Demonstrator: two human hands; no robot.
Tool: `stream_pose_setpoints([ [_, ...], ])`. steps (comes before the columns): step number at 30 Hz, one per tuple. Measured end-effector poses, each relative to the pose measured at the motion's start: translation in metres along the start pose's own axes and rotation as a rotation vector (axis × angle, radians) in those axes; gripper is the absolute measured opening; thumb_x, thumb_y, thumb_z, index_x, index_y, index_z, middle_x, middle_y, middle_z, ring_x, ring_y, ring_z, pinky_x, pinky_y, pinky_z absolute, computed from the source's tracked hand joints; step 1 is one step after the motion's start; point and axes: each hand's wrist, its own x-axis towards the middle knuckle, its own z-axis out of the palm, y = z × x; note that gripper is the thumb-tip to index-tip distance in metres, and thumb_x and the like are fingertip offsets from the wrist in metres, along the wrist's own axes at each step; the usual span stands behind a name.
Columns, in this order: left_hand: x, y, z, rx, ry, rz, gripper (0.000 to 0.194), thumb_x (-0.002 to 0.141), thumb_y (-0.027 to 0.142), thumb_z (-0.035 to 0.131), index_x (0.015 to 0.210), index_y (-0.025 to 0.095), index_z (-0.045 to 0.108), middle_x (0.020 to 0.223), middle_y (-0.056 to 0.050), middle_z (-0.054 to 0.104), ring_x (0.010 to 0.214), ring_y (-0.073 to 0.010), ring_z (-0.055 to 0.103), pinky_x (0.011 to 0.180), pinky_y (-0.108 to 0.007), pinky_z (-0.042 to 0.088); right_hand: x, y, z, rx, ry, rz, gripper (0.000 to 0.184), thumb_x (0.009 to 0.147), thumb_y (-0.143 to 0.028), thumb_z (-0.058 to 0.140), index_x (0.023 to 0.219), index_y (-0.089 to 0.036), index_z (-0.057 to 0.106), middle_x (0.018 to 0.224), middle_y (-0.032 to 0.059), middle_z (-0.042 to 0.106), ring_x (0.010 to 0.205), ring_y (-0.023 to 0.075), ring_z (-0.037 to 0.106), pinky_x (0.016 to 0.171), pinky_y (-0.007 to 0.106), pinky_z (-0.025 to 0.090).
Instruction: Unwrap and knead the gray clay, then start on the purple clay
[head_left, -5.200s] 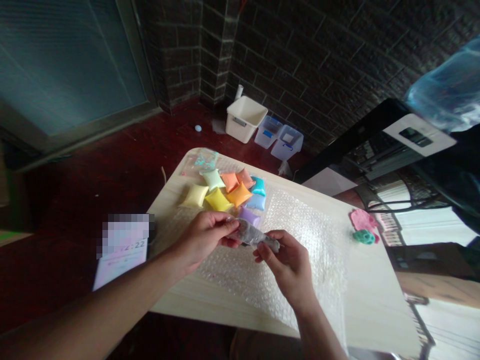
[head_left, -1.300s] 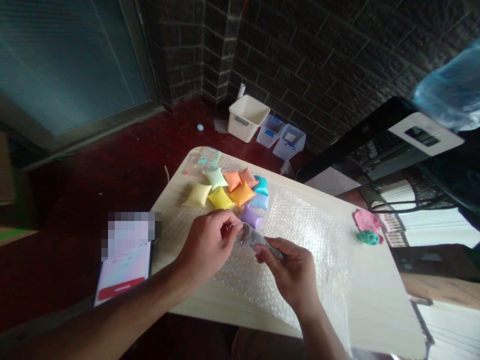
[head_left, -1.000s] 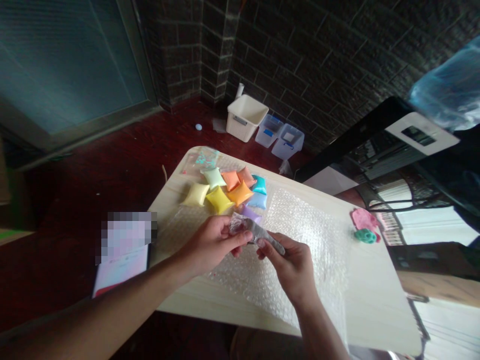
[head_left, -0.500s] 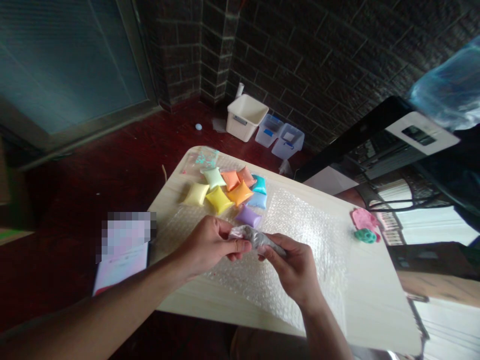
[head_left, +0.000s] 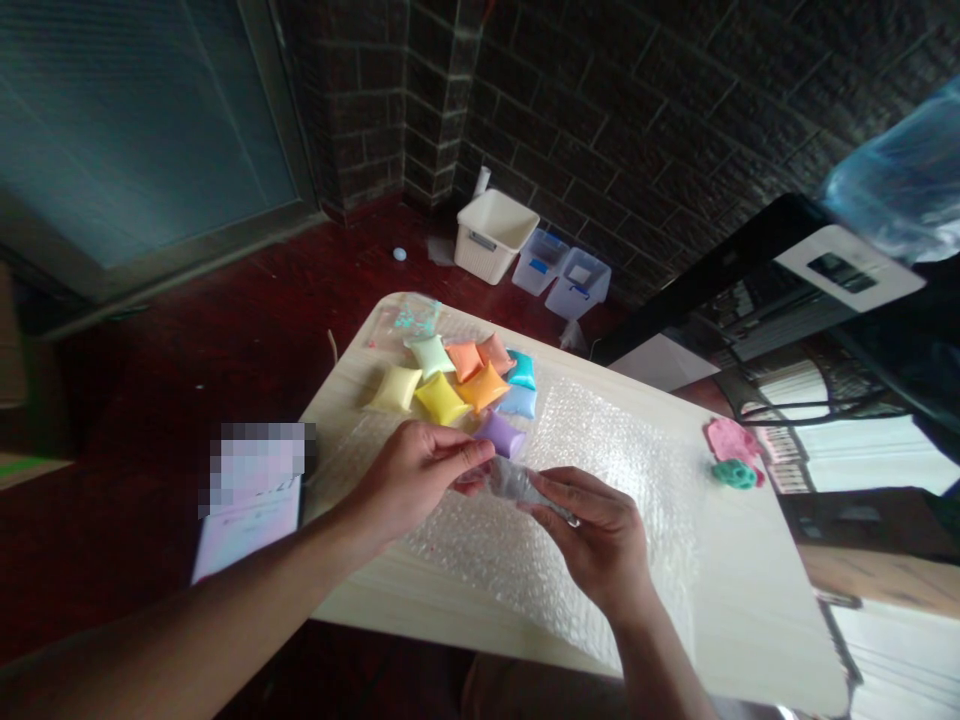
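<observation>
A grey clay packet [head_left: 513, 481] in a clear plastic wrapper is held between both hands above the bubble wrap [head_left: 600, 440]. My left hand [head_left: 416, 475] pinches the wrapper's left end between thumb and fingers. On the other end, my right hand [head_left: 600, 530] is closed with its thumb and fingers gripping the grey part. Just beyond my left fingertips lies a purple packet [head_left: 502, 436]. Several more pillow-shaped packets rest behind it, among them a yellow packet [head_left: 442, 398], an orange packet [head_left: 482, 387] and a light blue packet [head_left: 519, 402].
Pink clay [head_left: 729, 438] and green clay [head_left: 734, 475] sit on the right of the table [head_left: 750, 600]. A clear bag [head_left: 412, 316] with turquoise bits lies at the far left corner. A lit screen [head_left: 251, 520] stands left. On the floor are a white bin [head_left: 491, 245] and two clear boxes.
My left thumb has shifted onto the wrapper's end, which now looks stretched out flatter. The right hand has moved slightly right, still gripping the grey packet.
</observation>
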Motion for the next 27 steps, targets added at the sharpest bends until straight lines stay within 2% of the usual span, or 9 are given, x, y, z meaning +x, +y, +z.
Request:
stream_pose_setpoints([
  [5,-0.002,0.002,-0.001,0.042,0.041,-0.012,0.033,0.085,0.048,0.080,0.086,0.015,0.084,0.077,-0.007,0.079,0.072,-0.0168,0.070,0.068,-0.027,0.055,0.001,-0.007,0.002,-0.062,-0.032,-0.105,0.038,0.093,-0.009,0.076,0.124,-0.030,0.081,0.102,0.0063,0.081,0.083,0.0195,0.079,0.068,0.030,0.066],
  [11,-0.001,0.003,0.001,0.078,0.028,-0.014,0.037,0.088,0.051,0.075,0.082,0.014,0.078,0.076,-0.007,0.076,0.070,-0.0175,0.070,0.064,-0.027,0.052,0.001,-0.008,0.009,-0.033,-0.047,-0.034,0.028,0.094,-0.012,0.075,0.119,-0.024,0.080,0.098,0.0079,0.080,0.083,0.0210,0.078,0.070,0.033,0.065],
  [15,-0.001,0.002,0.001,0.130,-0.145,0.017,0.035,0.084,0.047,0.082,0.093,0.014,0.077,0.086,-0.008,0.078,0.082,-0.0196,0.072,0.074,-0.029,0.054,0.000,-0.007,0.009,0.006,-0.083,-0.010,0.028,0.095,-0.012,0.074,0.119,-0.026,0.080,0.100,0.0078,0.080,0.086,0.0209,0.077,0.072,0.034,0.063],
  [18,-0.003,0.003,0.000,0.092,-0.303,-0.114,0.049,0.080,0.048,0.086,0.111,0.012,0.076,0.078,-0.005,0.075,0.068,-0.0179,0.069,0.066,-0.030,0.055,0.001,-0.009,0.007,0.057,-0.098,-0.004,0.031,0.096,-0.010,0.071,0.119,-0.029,0.080,0.103,0.0075,0.078,0.091,0.0208,0.076,0.076,0.035,0.062],
  [20,-0.005,0.005,0.000,0.092,-0.356,-0.133,0.051,0.080,0.049,0.086,0.112,0.011,0.076,0.071,-0.003,0.071,0.059,-0.0150,0.064,0.059,-0.028,0.052,0.001,-0.013,0.005,0.094,-0.114,0.018,0.033,0.096,-0.009,0.069,0.121,-0.028,0.079,0.106,0.0080,0.076,0.095,0.0215,0.075,0.080,0.036,0.062],
  [24,-0.008,0.008,0.001,0.130,-0.328,-0.050,0.041,0.082,0.046,0.085,0.102,0.011,0.078,0.071,-0.004,0.071,0.059,-0.0129,0.062,0.057,-0.025,0.050,0.003,-0.020,0.003,0.118,-0.149,0.043,0.038,0.093,-0.008,0.064,0.126,-0.025,0.075,0.117,0.0108,0.073,0.107,0.0254,0.072,0.090,0.042,0.061],
  [27,-0.009,0.007,0.003,0.180,-0.269,-0.009,0.034,0.084,0.042,0.084,0.099,0.012,0.079,0.074,-0.005,0.073,0.060,-0.0136,0.063,0.057,-0.025,0.050,0.003,-0.024,0.003,0.078,-0.150,0.048,0.044,0.089,-0.007,0.063,0.129,-0.024,0.072,0.122,0.0116,0.072,0.110,0.0269,0.071,0.092,0.043,0.060],
])
